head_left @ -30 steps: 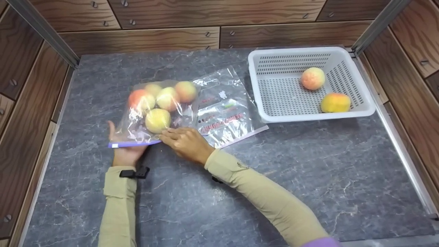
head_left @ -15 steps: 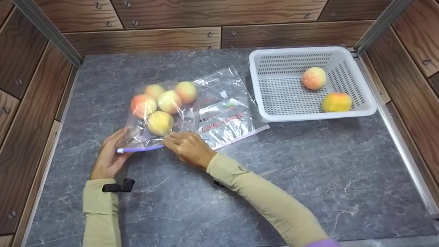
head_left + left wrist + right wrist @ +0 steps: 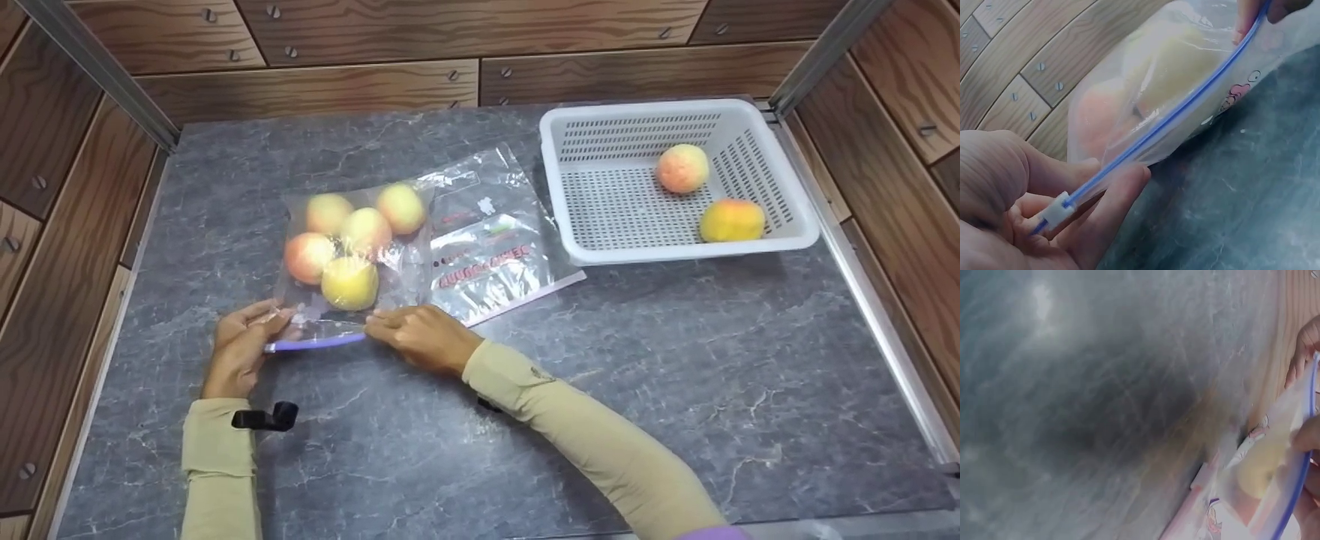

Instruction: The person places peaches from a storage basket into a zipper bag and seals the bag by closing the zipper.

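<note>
A clear slider zip bag (image 3: 409, 270) with a blue zip strip (image 3: 1185, 104) holds several red-and-yellow peach-like fruits (image 3: 367, 231) and a yellower one (image 3: 349, 283). At the strip's left end, my left hand (image 3: 244, 343) pinches the bag between thumb and fingers, close to the white slider (image 3: 1058, 211). My right hand (image 3: 424, 337) grips the strip farther right, its fingertips partly hidden in the head view. Between the hands the blue strip runs taut. The right wrist view catches part of the bag (image 3: 1264, 478) and the fingers at its right edge.
Another clear printed bag (image 3: 491, 255) with a pale pink strip lies flat, partly under the filled bag. A white perforated basket (image 3: 600, 256) at the back right holds a peach-like fruit (image 3: 682, 169) and a yellow-orange fruit (image 3: 733, 220). Wood-patterned panels (image 3: 360, 86) border the grey table.
My left hand has gone from lying under the bag's mouth to pinching its left end. The mouth has come slightly nearer, and the fruits inside have shifted. My right hand has moved slightly nearer too.
</note>
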### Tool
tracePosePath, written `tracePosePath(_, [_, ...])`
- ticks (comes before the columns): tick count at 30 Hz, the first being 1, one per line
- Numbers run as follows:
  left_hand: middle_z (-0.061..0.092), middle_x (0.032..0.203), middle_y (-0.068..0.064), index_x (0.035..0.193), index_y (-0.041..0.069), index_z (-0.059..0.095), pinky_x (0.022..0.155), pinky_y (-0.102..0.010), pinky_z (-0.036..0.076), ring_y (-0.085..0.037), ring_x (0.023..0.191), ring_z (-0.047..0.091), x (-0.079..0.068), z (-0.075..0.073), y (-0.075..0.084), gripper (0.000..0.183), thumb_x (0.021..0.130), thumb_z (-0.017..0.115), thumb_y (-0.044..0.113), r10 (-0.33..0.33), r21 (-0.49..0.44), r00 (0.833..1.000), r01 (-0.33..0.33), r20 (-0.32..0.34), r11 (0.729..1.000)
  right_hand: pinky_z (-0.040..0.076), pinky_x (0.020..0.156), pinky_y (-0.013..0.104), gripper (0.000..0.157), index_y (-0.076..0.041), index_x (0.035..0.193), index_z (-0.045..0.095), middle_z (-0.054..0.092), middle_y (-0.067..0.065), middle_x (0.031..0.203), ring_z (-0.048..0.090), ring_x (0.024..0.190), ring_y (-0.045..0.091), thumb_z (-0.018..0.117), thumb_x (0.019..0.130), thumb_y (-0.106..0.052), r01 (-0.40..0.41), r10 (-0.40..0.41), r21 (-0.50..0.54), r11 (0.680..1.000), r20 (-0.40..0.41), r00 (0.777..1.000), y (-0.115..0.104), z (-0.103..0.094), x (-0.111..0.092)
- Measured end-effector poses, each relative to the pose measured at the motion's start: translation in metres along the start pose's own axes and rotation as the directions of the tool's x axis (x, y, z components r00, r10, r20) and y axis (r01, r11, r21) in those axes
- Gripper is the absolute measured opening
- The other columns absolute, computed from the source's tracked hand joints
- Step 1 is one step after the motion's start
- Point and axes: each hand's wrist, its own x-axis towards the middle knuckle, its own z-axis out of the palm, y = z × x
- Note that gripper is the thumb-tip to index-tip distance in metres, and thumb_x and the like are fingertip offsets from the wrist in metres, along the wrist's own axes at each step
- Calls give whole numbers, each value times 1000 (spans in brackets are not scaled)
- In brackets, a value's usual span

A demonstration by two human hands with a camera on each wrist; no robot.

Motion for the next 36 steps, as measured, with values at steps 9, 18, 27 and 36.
tracePosePath(9, [63,128,-28,149,-4,43,96,-42,53,-34,116,64,-12,13,8,63,97,67,22,229,642,965,-95,-128,760,56,90,24,16,-2,109,74,76,11,106,73,96,21,69,94,-5,4,55,266,964,-213,976,15,-21,-11])
tracePosePath(18, [50,144,-31,148,-1,45,105,-64,40,-52,130,47,-24,31,17,63,98,65,30,360,827,930,-142,-77,544,56,93,29,22,2,112,73,74,15,108,72,98,27,70,91,2,-213,323,322,923,-340,883,53,-48,-44])
tracePosePath(27, [65,122,-29,129,-3,63,92,-64,45,-52,109,59,-35,66,14,42,92,72,14,660,851,751,-343,-7,398,47,108,45,33,0,127,67,66,19,129,63,121,35,69,96,-11,-511,553,258,820,-122,824,77,-47,-103])
tracePosePath(36, [74,101,-17,105,-1,73,86,-50,55,-36,94,67,-47,154,-10,19,87,75,4,812,694,450,-715,370,80,37,115,51,35,-2,132,66,54,20,144,50,135,38,64,101,-19,-559,547,179,810,116,829,74,-37,-133])
